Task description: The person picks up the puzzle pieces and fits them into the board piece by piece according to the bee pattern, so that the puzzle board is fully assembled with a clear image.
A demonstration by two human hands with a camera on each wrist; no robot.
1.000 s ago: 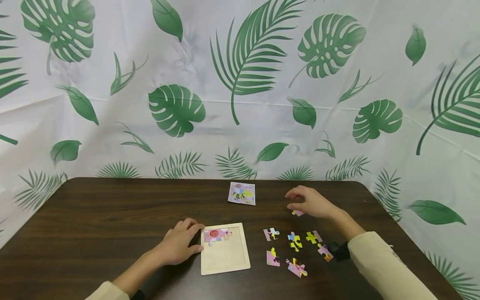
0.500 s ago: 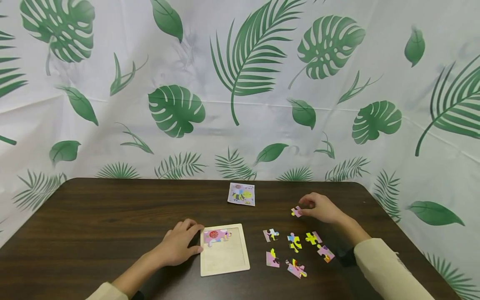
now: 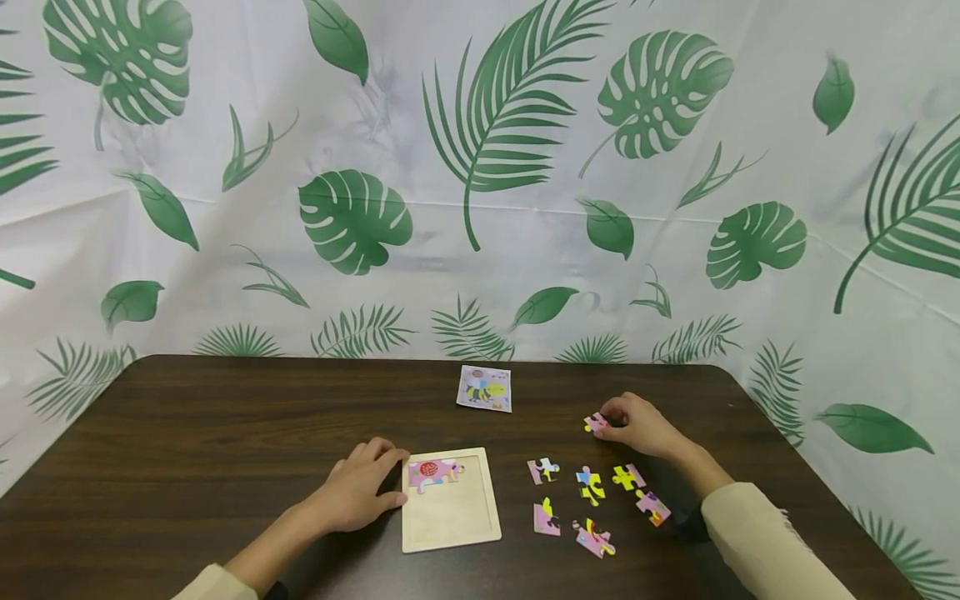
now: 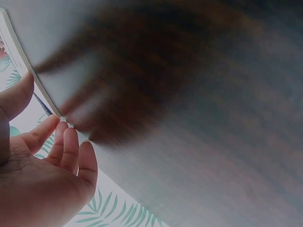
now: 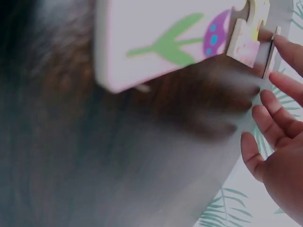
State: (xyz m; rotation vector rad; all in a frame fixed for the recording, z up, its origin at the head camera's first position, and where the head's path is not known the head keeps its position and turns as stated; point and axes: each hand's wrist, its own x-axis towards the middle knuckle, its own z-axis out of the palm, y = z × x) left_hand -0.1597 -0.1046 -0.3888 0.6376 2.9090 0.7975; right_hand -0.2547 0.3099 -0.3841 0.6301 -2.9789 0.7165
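My right hand (image 3: 647, 425) pinches a small pink and yellow puzzle piece (image 3: 595, 423) low over the far right of the table. In the right wrist view, thumb and a finger meet opposite edges of that thin piece (image 5: 271, 56). My left hand (image 3: 358, 496) touches the left edge of a square wooden puzzle tray (image 3: 450, 537), thumb and forefinger spread apart along it. In the left wrist view the tray's rim (image 4: 41, 89) runs past the fingertips. Joined pink pieces with a red round motif (image 3: 431, 472) lie in the tray's upper left corner.
Several loose pieces lie right of the tray, among them a pink and white one (image 3: 543, 470), a yellow and blue one (image 3: 590, 485) and a pink corner (image 3: 546, 518). A bee picture card (image 3: 484, 388) lies at the back of the dark table (image 3: 247, 425).
My right hand has come down and slightly right, and its fingers have closed on the pink and yellow puzzle piece. The left hand and tray have stayed still.
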